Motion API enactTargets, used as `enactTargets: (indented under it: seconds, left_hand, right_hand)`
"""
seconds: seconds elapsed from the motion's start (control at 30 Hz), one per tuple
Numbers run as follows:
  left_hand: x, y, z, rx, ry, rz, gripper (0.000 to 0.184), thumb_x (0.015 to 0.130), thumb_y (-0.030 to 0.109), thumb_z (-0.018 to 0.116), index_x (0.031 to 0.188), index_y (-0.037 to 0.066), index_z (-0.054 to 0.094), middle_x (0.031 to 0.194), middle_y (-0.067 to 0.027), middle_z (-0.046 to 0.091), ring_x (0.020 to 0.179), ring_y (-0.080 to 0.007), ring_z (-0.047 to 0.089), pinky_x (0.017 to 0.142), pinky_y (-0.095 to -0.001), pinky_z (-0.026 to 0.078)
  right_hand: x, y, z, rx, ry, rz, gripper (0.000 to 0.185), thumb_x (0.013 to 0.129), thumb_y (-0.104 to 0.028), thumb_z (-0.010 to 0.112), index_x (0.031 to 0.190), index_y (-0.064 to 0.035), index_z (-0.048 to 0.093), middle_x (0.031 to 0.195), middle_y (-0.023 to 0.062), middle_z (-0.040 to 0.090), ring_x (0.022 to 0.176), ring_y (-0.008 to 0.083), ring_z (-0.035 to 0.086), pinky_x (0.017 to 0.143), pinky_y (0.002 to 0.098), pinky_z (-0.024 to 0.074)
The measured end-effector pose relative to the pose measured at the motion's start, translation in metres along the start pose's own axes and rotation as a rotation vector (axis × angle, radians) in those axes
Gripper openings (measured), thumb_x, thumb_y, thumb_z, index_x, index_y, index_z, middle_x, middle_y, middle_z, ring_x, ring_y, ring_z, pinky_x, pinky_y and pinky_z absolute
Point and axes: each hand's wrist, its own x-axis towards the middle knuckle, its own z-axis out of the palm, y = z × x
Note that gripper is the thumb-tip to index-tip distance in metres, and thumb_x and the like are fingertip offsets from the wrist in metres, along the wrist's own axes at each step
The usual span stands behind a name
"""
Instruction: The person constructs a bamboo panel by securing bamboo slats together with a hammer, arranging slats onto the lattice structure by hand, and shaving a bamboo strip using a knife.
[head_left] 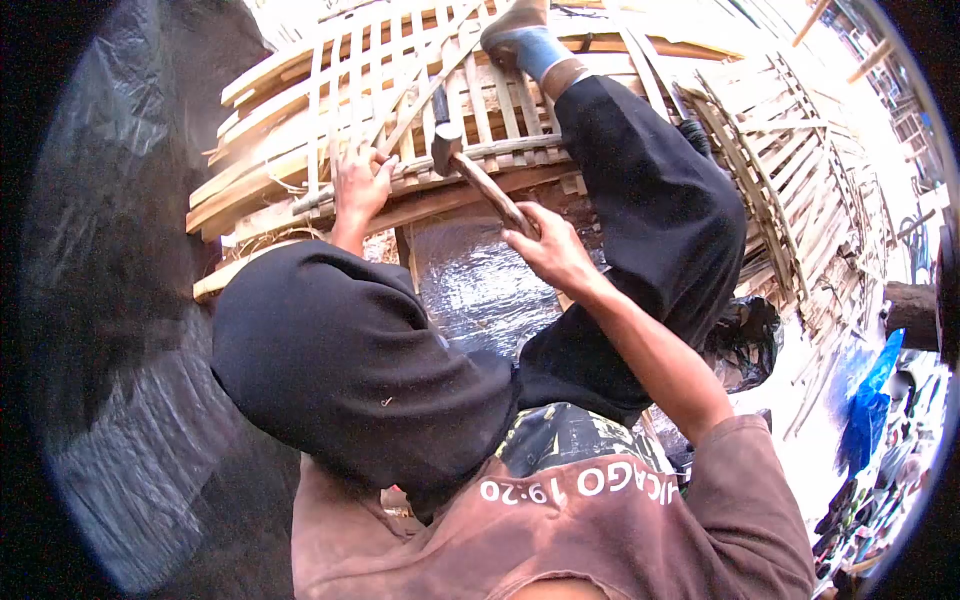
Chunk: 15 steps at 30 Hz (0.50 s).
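My right hand (548, 243) is wrapped around the wooden handle of a hammer (487, 188). Its metal head is over the near edge of a bamboo slat frame (480, 150); I cannot tell whether it touches. At that same edge, left of the hammer, is my left hand (362, 190). Its thumb and fingers are pinched together, and what is between them is too small to make out. A narrow dark strip (440, 104) shows just beyond the hammer head. Thin slats cross the frame, some of them diagonally.
Stacked wooden boards (250, 190) lie under the frame. My socked foot (525, 45) rests on its far part. More slatted panels (790, 170) are piled on the right, near a blue plastic sheet (868, 405). Black sheeting (120, 300) hangs or lies along the left.
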Motion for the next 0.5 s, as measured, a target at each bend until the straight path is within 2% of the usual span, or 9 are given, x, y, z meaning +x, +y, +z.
enactTargets:
  seconds: [0.03,0.07,0.1,0.17,0.23,0.3,0.33,0.4,0.5]
  left_hand:
    - [0.009,0.000,-0.002,-0.172,-0.179,-0.182,0.026,0.085,0.029,0.073,0.093,0.005,0.070,0.094,-0.0176,0.068,0.091,-0.0311,0.066,0.083,-0.0406,0.051]
    - [0.010,-0.003,0.005,-0.206,-0.154,-0.163,0.027,0.087,0.029,0.070,0.095,0.004,0.069,0.083,-0.0177,0.069,0.083,-0.0317,0.068,0.078,-0.0408,0.051]
    - [0.011,-0.004,0.009,-0.209,-0.160,-0.146,0.027,0.087,0.029,0.070,0.095,0.004,0.069,0.083,-0.0177,0.069,0.083,-0.0317,0.068,0.078,-0.0408,0.051]
    - [0.015,-0.005,0.018,-0.145,-0.207,-0.117,0.025,0.087,0.031,0.070,0.093,0.006,0.068,0.093,-0.0208,0.069,0.091,-0.0374,0.066,0.081,-0.0465,0.050]
    - [0.018,-0.010,0.022,-0.079,-0.181,-0.006,0.020,0.088,0.026,0.069,0.091,0.006,0.067,0.086,-0.0200,0.068,0.089,-0.0383,0.066,0.080,-0.0463,0.050]
    - [0.021,-0.002,0.012,-0.179,-0.165,-0.021,0.017,0.088,0.020,0.069,0.088,0.003,0.066,0.088,-0.0198,0.067,0.086,-0.0387,0.065,0.077,-0.0464,0.049]
    - [0.023,-0.001,0.003,-0.141,-0.095,0.017,0.016,0.088,0.017,0.068,0.087,0.002,0.065,0.091,-0.0194,0.066,0.084,-0.0386,0.064,0.075,-0.0469,0.049]
    - [0.030,-0.001,-0.019,-0.005,0.027,0.111,0.014,0.090,0.014,0.065,0.088,0.000,0.062,0.095,-0.0186,0.064,0.081,-0.0383,0.064,0.072,-0.0488,0.049]
    - [0.032,0.008,-0.059,0.118,0.017,0.061,0.014,0.092,0.014,0.061,0.093,0.001,0.057,0.097,-0.0180,0.060,0.081,-0.0389,0.063,0.072,-0.0495,0.050]
  right_hand:
    - [-0.004,0.004,0.000,0.003,0.002,0.035,0.050,0.085,-0.030,0.068,0.126,-0.0020,0.057,0.107,0.0243,0.067,0.101,0.0370,0.067,0.087,0.0437,0.0511]
    - [-0.004,0.019,0.008,-0.019,0.047,-0.012,0.050,0.086,-0.029,0.068,0.127,-0.0024,0.057,0.108,0.0247,0.067,0.102,0.0373,0.066,0.088,0.0437,0.0511]
    - [-0.010,0.017,0.008,-0.020,0.049,0.041,0.049,0.086,-0.028,0.067,0.127,-0.0023,0.056,0.108,0.0251,0.067,0.103,0.0377,0.066,0.089,0.0440,0.0510]
    - [-0.010,0.035,0.014,0.008,0.085,0.009,0.047,0.086,-0.027,0.067,0.125,-0.0023,0.057,0.107,0.0253,0.067,0.102,0.0384,0.066,0.088,0.0447,0.0510]
    - [-0.015,0.035,0.012,0.036,0.084,-0.011,0.045,0.085,-0.025,0.068,0.123,-0.0033,0.057,0.101,0.0249,0.068,0.098,0.0383,0.067,0.085,0.0452,0.0519]
    - [-0.016,0.028,0.004,-0.014,-0.040,0.061,0.047,0.084,-0.024,0.070,0.126,-0.0062,0.058,0.094,0.0185,0.068,0.091,0.0246,0.068,0.077,0.0394,0.0513]
    - [-0.017,0.032,0.006,-0.009,-0.005,-0.047,0.041,0.083,-0.022,0.067,0.121,-0.0077,0.058,0.089,0.0248,0.068,0.087,0.0417,0.067,0.077,0.0475,0.0527]
    - [-0.016,0.034,0.008,-0.069,-0.056,-0.078,0.040,0.084,-0.022,0.066,0.120,-0.0084,0.058,0.090,0.0247,0.068,0.087,0.0429,0.067,0.077,0.0490,0.0527]
    - [-0.018,0.030,0.016,-0.358,-0.176,-0.109,0.039,0.086,-0.022,0.062,0.123,-0.0144,0.054,0.087,0.0229,0.068,0.083,0.0436,0.066,0.076,0.0539,0.0526]
